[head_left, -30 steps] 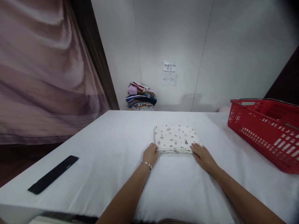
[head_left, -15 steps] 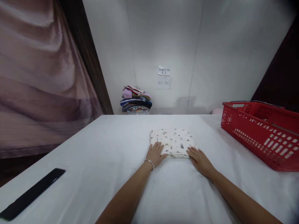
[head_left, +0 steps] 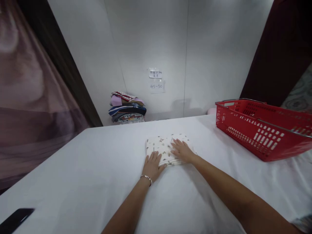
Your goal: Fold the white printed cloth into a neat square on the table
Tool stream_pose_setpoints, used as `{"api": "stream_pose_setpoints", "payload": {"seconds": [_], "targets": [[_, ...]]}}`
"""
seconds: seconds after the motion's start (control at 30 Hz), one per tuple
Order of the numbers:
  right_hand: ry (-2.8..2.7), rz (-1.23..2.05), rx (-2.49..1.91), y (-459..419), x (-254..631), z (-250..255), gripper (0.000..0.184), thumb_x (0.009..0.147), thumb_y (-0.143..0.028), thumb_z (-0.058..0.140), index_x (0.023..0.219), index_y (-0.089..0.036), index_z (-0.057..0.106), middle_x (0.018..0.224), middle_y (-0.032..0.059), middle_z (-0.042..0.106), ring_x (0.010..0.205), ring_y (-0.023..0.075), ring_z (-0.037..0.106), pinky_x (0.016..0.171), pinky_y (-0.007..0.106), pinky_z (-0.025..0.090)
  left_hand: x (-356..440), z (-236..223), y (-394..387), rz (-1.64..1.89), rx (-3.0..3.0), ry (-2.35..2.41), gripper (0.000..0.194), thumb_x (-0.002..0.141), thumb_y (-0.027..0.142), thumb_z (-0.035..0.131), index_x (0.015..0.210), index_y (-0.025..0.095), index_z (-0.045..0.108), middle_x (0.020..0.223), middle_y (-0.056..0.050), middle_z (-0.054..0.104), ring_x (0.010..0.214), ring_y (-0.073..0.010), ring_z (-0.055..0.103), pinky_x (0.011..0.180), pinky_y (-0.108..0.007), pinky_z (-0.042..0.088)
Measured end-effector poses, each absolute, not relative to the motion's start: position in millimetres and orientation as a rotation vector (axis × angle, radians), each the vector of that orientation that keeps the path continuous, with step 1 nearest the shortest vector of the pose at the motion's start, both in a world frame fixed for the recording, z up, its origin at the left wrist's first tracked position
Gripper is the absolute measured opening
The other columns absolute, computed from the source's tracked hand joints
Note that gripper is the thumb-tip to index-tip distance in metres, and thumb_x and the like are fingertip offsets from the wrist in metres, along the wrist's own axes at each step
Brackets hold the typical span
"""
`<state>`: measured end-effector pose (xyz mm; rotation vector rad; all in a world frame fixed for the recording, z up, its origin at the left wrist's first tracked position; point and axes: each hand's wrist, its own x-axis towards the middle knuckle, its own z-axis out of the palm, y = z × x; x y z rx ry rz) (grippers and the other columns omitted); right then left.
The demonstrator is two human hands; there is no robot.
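A folded white cloth [head_left: 156, 143] with a small scattered print lies flat in the middle of the table, its folded layers showing along the near edge. My left hand [head_left: 152, 166], a bracelet at the wrist, rests with fingers spread on the cloth's near left corner. On the right part of its top lies my right hand [head_left: 182, 151], flat with the fingers apart. Neither hand grips anything.
A red plastic basket [head_left: 246, 130] with metal handles stands at the right. Behind the far edge of the white table [head_left: 102, 162] is a stack of folded clothes [head_left: 128, 109]. A black flat object [head_left: 17, 219] lies at the near left.
My right hand has moved from the cloth's near right corner onto its top. The left hand stays at the near left corner. The view has turned rightward and tilted.
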<state>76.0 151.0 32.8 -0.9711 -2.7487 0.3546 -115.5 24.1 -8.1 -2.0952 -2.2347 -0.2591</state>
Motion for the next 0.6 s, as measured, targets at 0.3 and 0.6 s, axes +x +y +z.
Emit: {"api": "stream_pose_setpoints", "payload": {"seconds": [0.3,0.6], "targets": [[-2.822,0.381,-1.215,177,80,6,0.063,0.086,-0.057,0.023,0.137,-0.021,0.028,0.148,0.0084,0.015,0.135,0.0259,0.008,0.104,0.043,0.006,-115,17,30,-0.214,-2.207,-2.415,0.063,0.082,0.063,0.020,0.130,0.026,0.040,0.143,-0.003,0.030,0.133,-0.0230,0.021,0.106,-0.047,0.019],[-2.693,0.373,-1.315,222,70,16,0.060,0.086,-0.054,0.029,0.136,-0.020,0.030,0.147,0.0099,0.015,0.134,0.0275,0.008,0.103,0.047,0.014,-143,26,106,-0.279,-1.884,-2.642,0.068,0.080,0.065,0.024,0.134,0.025,0.034,0.147,-0.006,0.017,0.135,-0.0271,0.008,0.105,-0.053,0.012]]}}
